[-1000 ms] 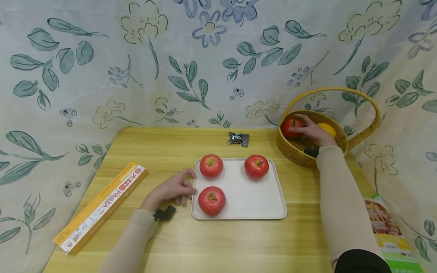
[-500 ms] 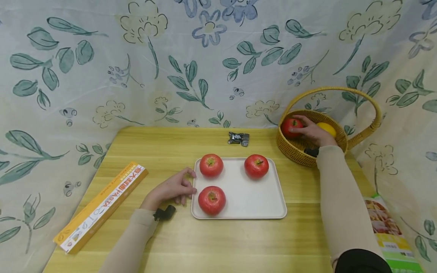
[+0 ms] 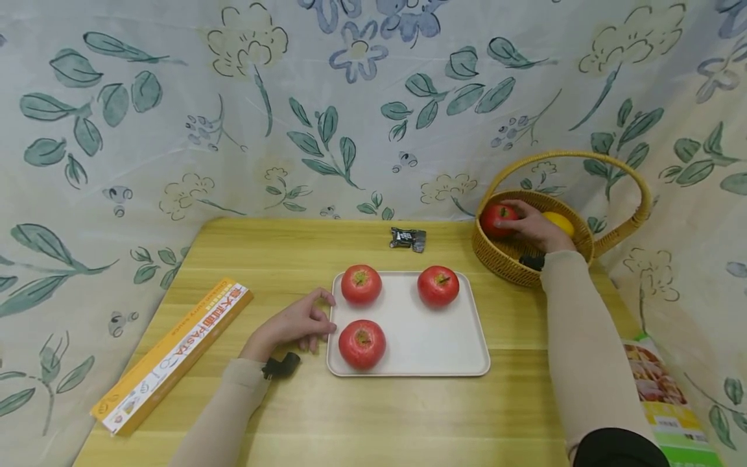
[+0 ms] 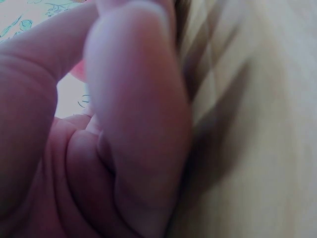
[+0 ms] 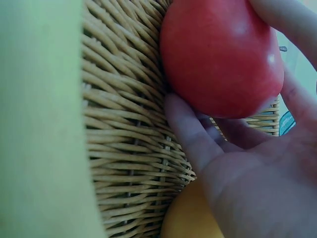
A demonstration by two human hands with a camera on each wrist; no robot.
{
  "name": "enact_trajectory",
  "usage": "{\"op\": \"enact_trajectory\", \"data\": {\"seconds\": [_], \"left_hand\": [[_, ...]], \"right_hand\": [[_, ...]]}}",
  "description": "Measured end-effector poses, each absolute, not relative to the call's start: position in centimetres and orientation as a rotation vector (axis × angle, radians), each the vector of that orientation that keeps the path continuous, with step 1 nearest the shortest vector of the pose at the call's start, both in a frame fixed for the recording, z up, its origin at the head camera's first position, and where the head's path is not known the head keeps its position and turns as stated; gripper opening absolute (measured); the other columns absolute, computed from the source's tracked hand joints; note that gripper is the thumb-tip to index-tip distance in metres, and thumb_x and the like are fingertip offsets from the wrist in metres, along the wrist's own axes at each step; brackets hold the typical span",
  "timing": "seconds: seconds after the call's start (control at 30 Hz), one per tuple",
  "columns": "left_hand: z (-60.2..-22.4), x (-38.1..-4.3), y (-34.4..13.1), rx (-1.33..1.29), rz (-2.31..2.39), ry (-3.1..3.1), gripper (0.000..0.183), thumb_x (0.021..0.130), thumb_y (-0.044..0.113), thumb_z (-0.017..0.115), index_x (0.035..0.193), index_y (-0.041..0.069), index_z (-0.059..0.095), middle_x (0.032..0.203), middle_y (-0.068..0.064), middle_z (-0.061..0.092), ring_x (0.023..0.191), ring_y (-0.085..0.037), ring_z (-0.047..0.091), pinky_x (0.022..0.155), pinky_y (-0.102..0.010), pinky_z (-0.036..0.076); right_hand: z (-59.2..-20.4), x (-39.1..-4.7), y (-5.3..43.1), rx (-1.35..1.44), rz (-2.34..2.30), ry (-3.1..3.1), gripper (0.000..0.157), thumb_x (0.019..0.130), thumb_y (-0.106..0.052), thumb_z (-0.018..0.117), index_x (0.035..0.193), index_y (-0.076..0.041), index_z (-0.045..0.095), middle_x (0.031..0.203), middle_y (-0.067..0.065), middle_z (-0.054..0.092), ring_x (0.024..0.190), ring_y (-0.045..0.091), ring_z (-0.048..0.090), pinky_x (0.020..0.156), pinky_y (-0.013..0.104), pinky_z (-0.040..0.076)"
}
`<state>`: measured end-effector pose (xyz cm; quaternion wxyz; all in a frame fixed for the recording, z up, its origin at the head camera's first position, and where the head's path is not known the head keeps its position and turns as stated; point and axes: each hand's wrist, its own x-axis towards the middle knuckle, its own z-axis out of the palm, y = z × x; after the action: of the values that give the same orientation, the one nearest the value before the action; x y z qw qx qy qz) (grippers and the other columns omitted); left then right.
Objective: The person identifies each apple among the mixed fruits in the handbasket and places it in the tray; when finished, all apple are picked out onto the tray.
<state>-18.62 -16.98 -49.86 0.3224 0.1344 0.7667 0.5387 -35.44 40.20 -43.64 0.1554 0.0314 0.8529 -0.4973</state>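
Observation:
In the head view my right hand [image 3: 538,227] reaches into a wicker basket [image 3: 496,259] at the back right and grips a red apple [image 3: 493,218]. The right wrist view has its fingers and thumb around this apple [image 5: 223,54], low against the woven wall. A yellow fruit [image 3: 560,224] lies beside the hand in the basket, partly hidden. My left hand [image 3: 292,322] rests at the left rim of a white tray [image 3: 434,344], its fingers loosely bent and holding nothing. On the tray sit three red apples: back left [image 3: 361,284], front left [image 3: 362,344] and back right [image 3: 438,286].
The basket's tall handle [image 3: 574,154] arches above the right hand. A small black wrapped packet [image 3: 408,239] lies behind the tray. At the left is a long pasta box [image 3: 175,357]; a colourful food bag [image 3: 665,395] stands at the table's right edge.

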Motion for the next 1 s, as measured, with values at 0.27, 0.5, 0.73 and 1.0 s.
{"op": "enact_trajectory", "data": {"seconds": [0.27, 0.5, 0.73, 1.0], "left_hand": [[-49.8, -18.5, -16.8, 0.366, 1.42, 2.007, 0.053, 0.096, 0.016, 0.077, 0.136, 0.011, 0.042, 0.075, -0.003, 0.068, 0.048, -0.014, 0.06, 0.045, -0.025, 0.049], [-49.9, -18.5, -16.8, 0.368, 1.423, 2.004, 0.053, 0.097, 0.017, 0.077, 0.136, 0.011, 0.042, 0.075, -0.004, 0.069, 0.049, -0.014, 0.061, 0.045, -0.025, 0.05], [-50.2, -18.7, -17.0, 0.365, 1.425, 2.009, 0.054, 0.096, 0.019, 0.078, 0.136, 0.012, 0.042, 0.077, -0.004, 0.069, 0.049, -0.015, 0.061, 0.045, -0.025, 0.05], [-49.9, -18.6, -17.0, 0.378, 1.425, 2.017, 0.054, 0.096, 0.018, 0.077, 0.136, 0.012, 0.042, 0.076, -0.004, 0.069, 0.049, -0.014, 0.06, 0.045, -0.025, 0.05]], "right_hand": [[-43.0, -34.6, 40.1, 0.135, -1.404, 2.488, 0.083, 0.104, -0.033, 0.069, 0.168, -0.011, 0.021, 0.171, 0.03, 0.022, 0.144, 0.039, 0.038, 0.088, 0.021, 0.051], [-40.6, -34.0, 39.8, 0.125, -1.313, 2.578, 0.088, 0.103, -0.041, 0.07, 0.169, -0.012, 0.02, 0.17, 0.029, 0.026, 0.145, 0.04, 0.038, 0.106, 0.037, 0.049], [-38.2, -33.2, 38.8, 0.167, -1.236, 2.647, 0.104, 0.098, -0.058, 0.069, 0.171, -0.014, 0.01, 0.172, 0.032, 0.018, 0.15, 0.05, 0.03, 0.127, 0.063, 0.029], [-36.3, -29.4, 35.6, 0.292, -1.439, 2.653, 0.097, 0.096, -0.06, 0.07, 0.171, -0.025, 0.018, 0.173, 0.026, 0.022, 0.136, 0.036, 0.04, 0.107, 0.043, 0.045]]}}
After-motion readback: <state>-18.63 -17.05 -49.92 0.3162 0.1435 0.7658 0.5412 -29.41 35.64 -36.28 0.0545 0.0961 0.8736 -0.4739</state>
